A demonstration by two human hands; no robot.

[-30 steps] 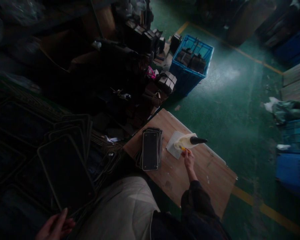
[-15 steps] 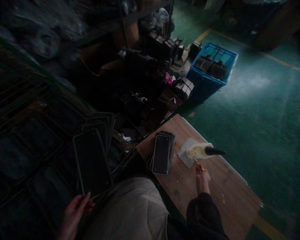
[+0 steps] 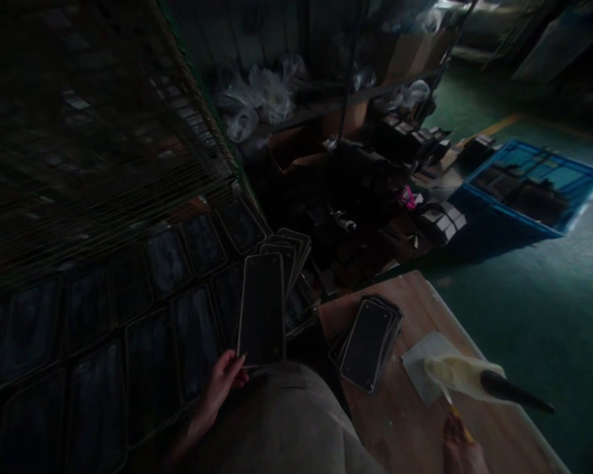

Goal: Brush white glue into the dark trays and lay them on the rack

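My left hand grips the lower end of a dark flat rectangular panel with rounded corners, held over a fanned pile of like panels. My right hand is at the bottom edge, low over the wooden board, fingers pinched on a thin yellow stick whose tip meets a cream-coloured bag with a black nozzle. That bag lies on a white sheet. A stack of dark panels rests on the board between my two hands.
A wire rack laid with rows of dark panels fills the left. Behind the board are cluttered shelves with boxes and plastic bags. A blue crate with dark parts stands on the green floor at the right.
The view has swung left and down. My left hand has brought the panel up and rightward toward the board. My right hand has stayed by the cream bag with the yellow stick.
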